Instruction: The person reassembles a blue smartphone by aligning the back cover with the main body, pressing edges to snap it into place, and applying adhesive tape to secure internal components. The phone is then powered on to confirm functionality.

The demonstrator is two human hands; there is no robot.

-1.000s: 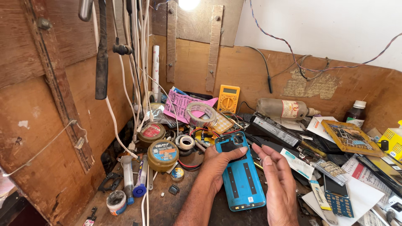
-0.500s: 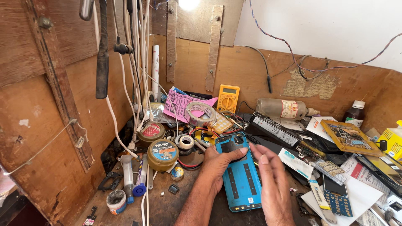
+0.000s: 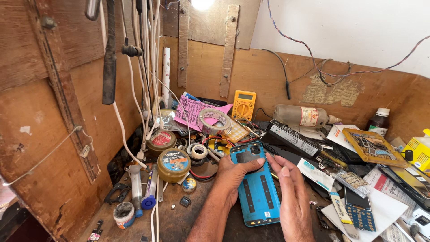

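A blue phone back cover (image 3: 259,188) lies inner side up on the wooden bench, with black strips down its middle. My left hand (image 3: 234,174) grips its upper left edge, thumb resting near the camera cutout at the top. My right hand (image 3: 291,188) rests along the cover's right edge, fingers pointing toward its top corner and touching it. Whether the right hand holds a small tool is hidden.
Round solder tins (image 3: 173,164), tape rolls (image 3: 214,120), a yellow multimeter (image 3: 244,104) and hanging cables (image 3: 143,67) crowd the left and back. A clear bottle (image 3: 302,116), circuit boards (image 3: 372,147), a keypad phone (image 3: 359,213) and papers cover the right.
My right hand has shifted slightly along the cover's right edge, fingers now nearer the top corner. The left hand and cover stay almost still.
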